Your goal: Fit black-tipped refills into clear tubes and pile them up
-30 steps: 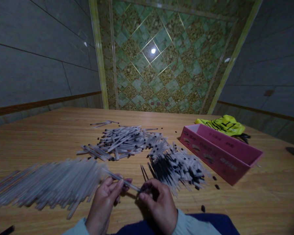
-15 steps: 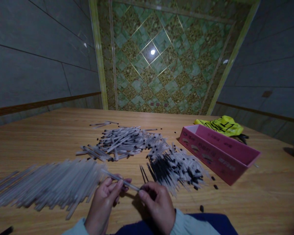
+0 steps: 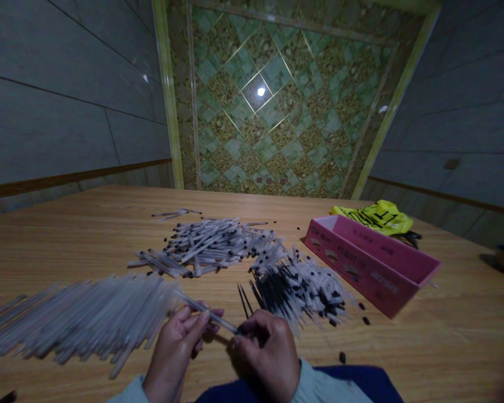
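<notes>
A thin clear plastic tube [image 3: 223, 321] slants down to the right between my hands. My left hand [image 3: 183, 334] is closed around its middle, thumb on top. At the tube's right end my right hand [image 3: 269, 341] pinches a small black cap, mostly covered by the fingertips. Left of my hands lies a wide row of clear tubes [image 3: 88, 316]. Just beyond my right hand are thin black brush-like sticks [image 3: 273, 288] beside a heap of short clear sleeves with black ends [image 3: 319, 282]. Farther back is a pile of capped tubes [image 3: 212, 240].
A pink open box [image 3: 369, 263] stands on the right of the wooden table [image 3: 445, 336], with a yellow plastic bag [image 3: 378, 217] behind it. Several loose black caps [image 3: 342, 357] lie near the right. A tiled wall [image 3: 269, 140] closes off the far end.
My right fingers have curled in and shifted slightly left at the tube's end, where a dark tip now shows. My left hand keeps its hold on the tube.
</notes>
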The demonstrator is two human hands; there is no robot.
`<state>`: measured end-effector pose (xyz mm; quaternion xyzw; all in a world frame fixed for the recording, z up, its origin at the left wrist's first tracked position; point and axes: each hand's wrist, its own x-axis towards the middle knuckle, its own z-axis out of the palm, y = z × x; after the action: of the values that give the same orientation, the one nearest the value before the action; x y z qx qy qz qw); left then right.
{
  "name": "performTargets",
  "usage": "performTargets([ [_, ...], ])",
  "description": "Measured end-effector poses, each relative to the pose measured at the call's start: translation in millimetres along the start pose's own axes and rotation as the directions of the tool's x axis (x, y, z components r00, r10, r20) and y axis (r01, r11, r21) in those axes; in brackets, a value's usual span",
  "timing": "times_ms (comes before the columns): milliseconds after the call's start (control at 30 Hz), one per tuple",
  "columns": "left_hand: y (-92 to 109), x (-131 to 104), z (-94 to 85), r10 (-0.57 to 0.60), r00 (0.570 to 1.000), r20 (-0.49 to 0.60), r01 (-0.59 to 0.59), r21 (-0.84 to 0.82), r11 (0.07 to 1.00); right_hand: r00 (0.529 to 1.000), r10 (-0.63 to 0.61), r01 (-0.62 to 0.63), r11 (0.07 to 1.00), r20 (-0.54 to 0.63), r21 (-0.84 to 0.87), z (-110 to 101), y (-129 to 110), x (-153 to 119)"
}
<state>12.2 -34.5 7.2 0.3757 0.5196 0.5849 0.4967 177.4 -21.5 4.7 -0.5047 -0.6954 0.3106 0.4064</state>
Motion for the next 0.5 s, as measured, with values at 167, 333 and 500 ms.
performTargets([
  [167, 0, 2, -1.9, -0.008, 1.0, -0.024, 0.007, -0.037, 0.999, 0.975, -0.22, 0.215, 0.966, -0.018, -0.145, -8, -5, 0],
  [333, 6, 2, -1.3, -0.05, 0.995, -0.083, 0.04, -0.116, 0.992, 0.954, -0.293, 0.278, 0.941, -0.055, -0.192, -13, -4, 0],
  [500, 13, -2, 3.0, -0.042, 0.994, -0.105, 0.03, -0.116, 0.993, 0.992, -0.078, 0.071, 0.995, -0.101, -0.073, -12, 6, 8],
])
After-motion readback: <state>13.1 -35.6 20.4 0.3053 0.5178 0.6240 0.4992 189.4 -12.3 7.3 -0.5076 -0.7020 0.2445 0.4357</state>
